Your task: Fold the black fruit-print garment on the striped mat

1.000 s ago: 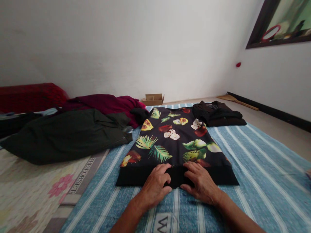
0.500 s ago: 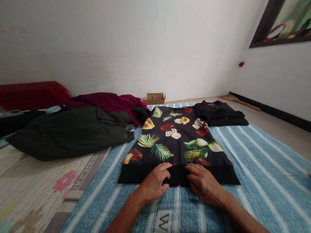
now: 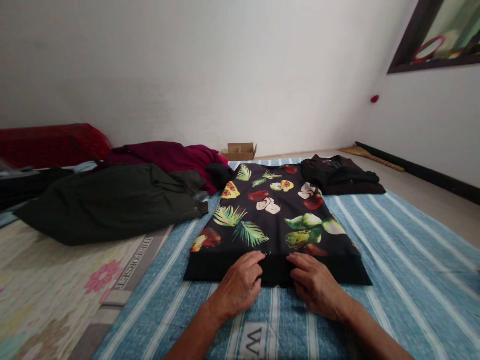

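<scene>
A black garment, apparently a sweatshirt, with a fruit-and-leaf print point(image 3: 275, 225) and a plain black hem band point(image 3: 275, 272) lies flat, its hem towards me. My left hand point(image 3: 242, 282) rests on the band left of its middle, fingers bent and apart from the thumb, fingertips near the seam. Opposite it, my right hand point(image 3: 317, 285) touches the band right of the middle, index finger reaching forward and the others curled. Neither hand visibly lifts the cloth. The right thumb is mostly hidden.
Blue striped bedding point(image 3: 405, 260) lies underneath. Folded dark clothes point(image 3: 343, 175) sit at the far right. On the left are a dark green garment point(image 3: 108, 202), a maroon garment point(image 3: 161, 155) and a red bundle point(image 3: 52, 145). A cardboard box point(image 3: 242, 151) stands by the wall.
My left thumb has drawn slightly closer to its fingers. The view has shifted a little, moving the scene slightly right; the garment lies the same.
</scene>
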Available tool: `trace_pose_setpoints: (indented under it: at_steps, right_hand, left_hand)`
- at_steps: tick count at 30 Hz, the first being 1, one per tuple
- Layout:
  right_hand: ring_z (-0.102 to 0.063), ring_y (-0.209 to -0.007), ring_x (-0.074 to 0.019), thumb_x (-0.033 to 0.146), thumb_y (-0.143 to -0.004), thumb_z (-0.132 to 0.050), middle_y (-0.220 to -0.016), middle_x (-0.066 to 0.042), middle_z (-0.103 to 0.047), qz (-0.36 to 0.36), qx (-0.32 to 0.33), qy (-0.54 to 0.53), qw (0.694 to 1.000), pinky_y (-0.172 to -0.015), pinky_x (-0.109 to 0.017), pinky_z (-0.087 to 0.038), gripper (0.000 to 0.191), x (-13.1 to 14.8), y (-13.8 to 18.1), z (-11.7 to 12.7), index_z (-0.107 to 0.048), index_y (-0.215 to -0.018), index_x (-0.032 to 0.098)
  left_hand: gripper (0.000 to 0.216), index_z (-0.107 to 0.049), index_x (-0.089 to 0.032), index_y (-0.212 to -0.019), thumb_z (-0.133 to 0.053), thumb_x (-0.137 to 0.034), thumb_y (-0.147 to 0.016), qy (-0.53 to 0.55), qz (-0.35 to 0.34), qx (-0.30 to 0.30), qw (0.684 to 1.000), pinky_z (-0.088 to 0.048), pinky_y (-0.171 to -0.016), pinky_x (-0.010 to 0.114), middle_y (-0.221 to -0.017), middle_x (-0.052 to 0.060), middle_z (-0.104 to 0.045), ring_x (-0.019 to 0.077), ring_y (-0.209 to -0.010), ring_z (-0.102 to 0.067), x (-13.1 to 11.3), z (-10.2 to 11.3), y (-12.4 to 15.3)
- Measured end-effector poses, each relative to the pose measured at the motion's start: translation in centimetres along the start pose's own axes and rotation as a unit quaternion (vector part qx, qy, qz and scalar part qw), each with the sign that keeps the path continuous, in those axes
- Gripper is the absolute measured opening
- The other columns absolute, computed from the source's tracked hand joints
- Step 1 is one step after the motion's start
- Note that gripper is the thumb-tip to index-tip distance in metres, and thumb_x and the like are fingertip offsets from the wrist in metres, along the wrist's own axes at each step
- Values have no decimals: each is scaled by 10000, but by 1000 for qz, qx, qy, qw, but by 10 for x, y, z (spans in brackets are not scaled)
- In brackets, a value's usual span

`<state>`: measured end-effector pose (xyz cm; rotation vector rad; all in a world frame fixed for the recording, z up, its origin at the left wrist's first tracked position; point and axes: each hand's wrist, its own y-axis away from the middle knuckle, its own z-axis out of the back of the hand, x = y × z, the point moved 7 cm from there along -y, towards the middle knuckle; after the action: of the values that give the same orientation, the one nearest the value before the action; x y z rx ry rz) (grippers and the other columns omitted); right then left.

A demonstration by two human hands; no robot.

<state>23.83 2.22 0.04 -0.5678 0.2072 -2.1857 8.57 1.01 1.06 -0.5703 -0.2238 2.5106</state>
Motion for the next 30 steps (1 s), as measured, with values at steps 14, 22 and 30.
trace_pose_setpoints:
  at_steps: [14,22,30]
  right_hand:
    - [-447,-1179,-233,103,-757,-442,-1247,-65,-542,4,30,-2,1000,-1008,-399,-336,189,0,3,-5,-602,-817,184]
    - [-459,-1159,-223,120,-778,-451,-1207,-69,-562,6,32,-11,999,-989,-388,-340,162,0,-1,-5,-595,-819,180]
    - [-553,-989,-192,213,-838,-476,-1049,-65,-616,1,28,-19,999,-876,-343,-414,146,3,-10,5,-589,-750,184]
  left_hand:
    - [181,-582,-175,-711,-479,-31,-675,-16,-2,28,999,-365,-1041,411,-1238,99,-576,227,-1229,-442,-4,-1,2]
    - [149,-602,-175,-841,-453,-185,-834,-45,53,-75,995,-388,-1010,359,-1192,98,-596,191,-1179,-488,22,25,-13]
    - [607,-418,-95,-1325,-383,-494,-869,-195,260,93,941,-205,-1069,514,-1453,164,-297,290,-1359,-207,74,1,-3]
